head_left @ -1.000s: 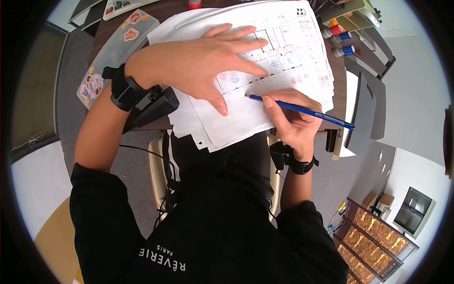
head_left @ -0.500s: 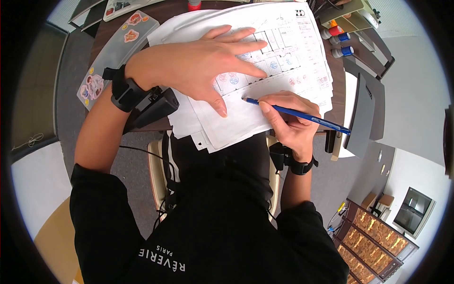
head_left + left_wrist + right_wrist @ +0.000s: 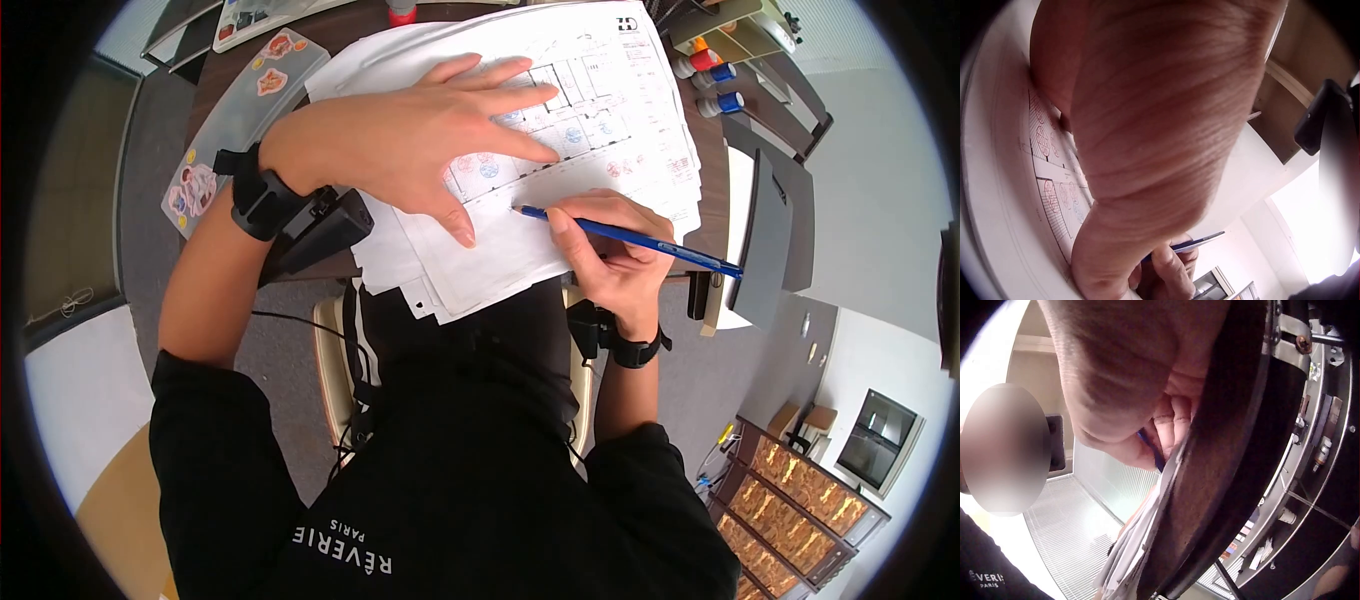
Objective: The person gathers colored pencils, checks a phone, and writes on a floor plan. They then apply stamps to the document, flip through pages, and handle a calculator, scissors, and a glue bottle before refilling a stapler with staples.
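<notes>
My left hand lies spread over a floor plan drawing, fingers apart and thumb toward the sheet's near part. The plan shows black lines with red and blue circular marks, on top of a stack of loose papers. Between thumb and fingers my right hand pinches a slim blue pencil. Its pale pointed tip is at a blank part of the sheet, just below the drawn lines. In the right wrist view only a short piece of the pencil shows; the hand hides the rest.
A clear sticker-covered case lies at the left of the dark desk. Blue-capped bottles and a red-capped one lie at the right, near a desk organizer. Another red item stands beyond the papers.
The pencil tip and right hand have shifted slightly left and down since the first frame. My left hand keeps its spread pose on the paper. The head view has shifted a little.
</notes>
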A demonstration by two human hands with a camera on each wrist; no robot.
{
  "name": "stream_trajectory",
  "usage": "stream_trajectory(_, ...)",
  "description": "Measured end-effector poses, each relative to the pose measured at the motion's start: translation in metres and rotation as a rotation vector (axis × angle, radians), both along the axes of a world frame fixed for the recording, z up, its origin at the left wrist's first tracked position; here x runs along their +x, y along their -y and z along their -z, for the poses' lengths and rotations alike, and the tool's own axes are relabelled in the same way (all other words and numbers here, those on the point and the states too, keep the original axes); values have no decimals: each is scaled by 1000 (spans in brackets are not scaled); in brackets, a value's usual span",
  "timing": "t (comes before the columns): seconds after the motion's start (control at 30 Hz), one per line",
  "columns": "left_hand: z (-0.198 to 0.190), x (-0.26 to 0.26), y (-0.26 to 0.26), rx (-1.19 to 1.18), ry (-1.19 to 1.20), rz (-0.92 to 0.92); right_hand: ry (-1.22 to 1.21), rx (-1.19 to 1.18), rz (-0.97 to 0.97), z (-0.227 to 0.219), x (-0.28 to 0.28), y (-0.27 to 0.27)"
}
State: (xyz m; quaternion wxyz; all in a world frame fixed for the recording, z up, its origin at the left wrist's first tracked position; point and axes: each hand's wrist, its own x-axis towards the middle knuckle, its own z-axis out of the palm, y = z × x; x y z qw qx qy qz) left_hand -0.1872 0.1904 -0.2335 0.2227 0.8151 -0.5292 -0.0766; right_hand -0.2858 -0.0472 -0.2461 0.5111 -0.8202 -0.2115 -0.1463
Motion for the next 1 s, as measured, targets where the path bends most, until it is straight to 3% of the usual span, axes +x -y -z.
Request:
stream_trajectory(0.17,0,0,1,13,-7,-3,-46,33,62,5,-2,1)
stream_trajectory(0.33,0,0,1,14,-4,2,-45,99,-2,5,-2,4)
stream_trajectory(1.0,0,0,0,6,-8,7,-30,37,-3,6,-1,3)
